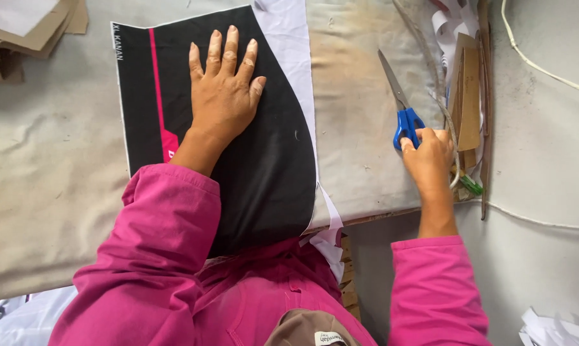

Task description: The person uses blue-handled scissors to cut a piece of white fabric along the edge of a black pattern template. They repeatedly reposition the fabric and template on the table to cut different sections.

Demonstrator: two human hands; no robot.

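A black fabric panel [270,160] with a pink stripe and a white border lies on the cloth-covered table [360,128]. My left hand [222,90] rests flat on the panel, fingers spread, pressing it down. My right hand [428,154] is at the table's right side, fingers closing around the blue handles of a pair of scissors [399,102]. The scissors lie on the table with the blades shut and pointing away from me. Both my arms wear pink sleeves.
Stacked brown cardboard pieces [26,29] sit at the far left corner. Cardboard templates [469,96], paper strips and a strap pile up along the table's right edge. A white cord [539,64] runs across the grey floor at right.
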